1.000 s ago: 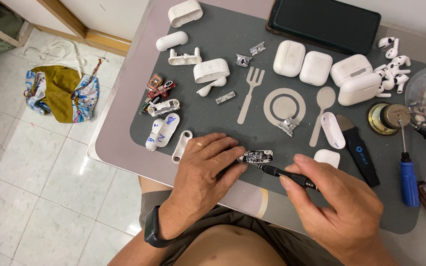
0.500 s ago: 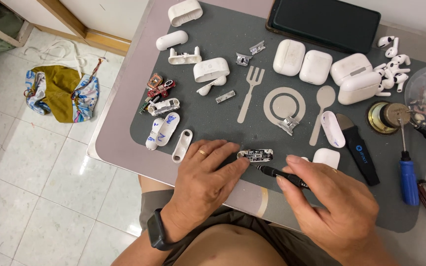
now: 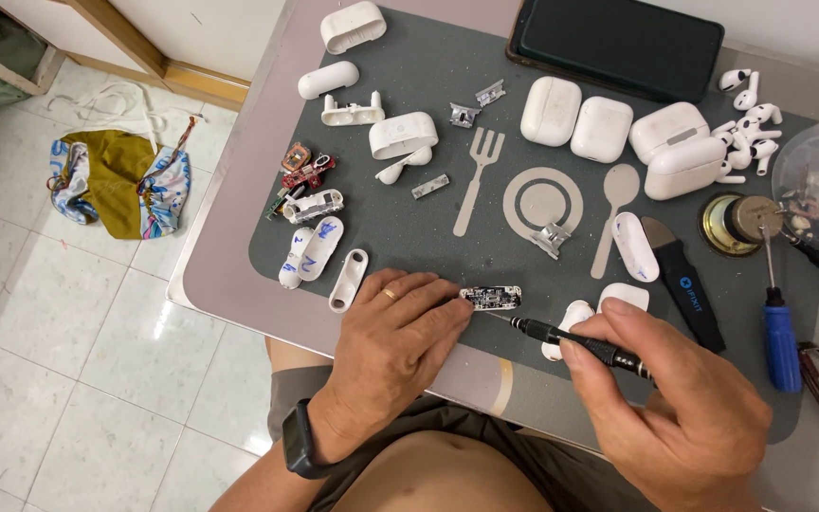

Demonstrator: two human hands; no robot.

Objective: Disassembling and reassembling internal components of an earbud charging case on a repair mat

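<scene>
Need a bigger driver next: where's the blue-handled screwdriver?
Head view, far right of the grey mat: the blue-handled screwdriver lies beside the black pry tool.

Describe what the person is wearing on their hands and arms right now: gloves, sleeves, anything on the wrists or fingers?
No gloves and no sleeves: both forearms are bare. The left hand has a thin gold-coloured ring on one finger, and a black band, like a watch or fitness strap, sits round the left wrist. The right hand shows no ring, and its wrist is cut off by the frame edge.

Gold ring (image 3: pixel 389 294), black wristband (image 3: pixel 297 444), grey-brown shorts (image 3: pixel 307 393).
</scene>
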